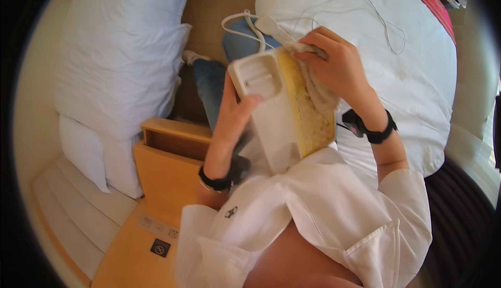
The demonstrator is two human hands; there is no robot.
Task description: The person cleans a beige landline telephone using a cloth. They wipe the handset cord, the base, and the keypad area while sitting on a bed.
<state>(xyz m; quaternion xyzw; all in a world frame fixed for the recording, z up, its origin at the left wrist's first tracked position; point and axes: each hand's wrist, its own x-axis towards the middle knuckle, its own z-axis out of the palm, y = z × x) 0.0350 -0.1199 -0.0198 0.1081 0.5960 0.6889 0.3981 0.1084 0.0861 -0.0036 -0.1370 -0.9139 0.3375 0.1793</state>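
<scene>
A white desk telephone [276, 123] with a yellowed strip of keys along its right side is tilted up against my shirt. My left hand [235, 108] grips its left edge, thumb on the front below the recessed cradle. My right hand [339, 61] is closed on a beige cloth [321, 95], which hangs over the yellowed keys. At these fingers a white rounded piece [269, 27] sticks out to the left; whether it is the handset I cannot tell. A white cord [245, 15] loops above the telephone.
Beds with white covers stand left [120, 53] and right [407, 89]. A thin cable [386, 21] lies on the right bed. At lower left is a wooden bedside cabinet [172, 168] with an opening in it. My legs [209, 84] in blue trousers are between the beds.
</scene>
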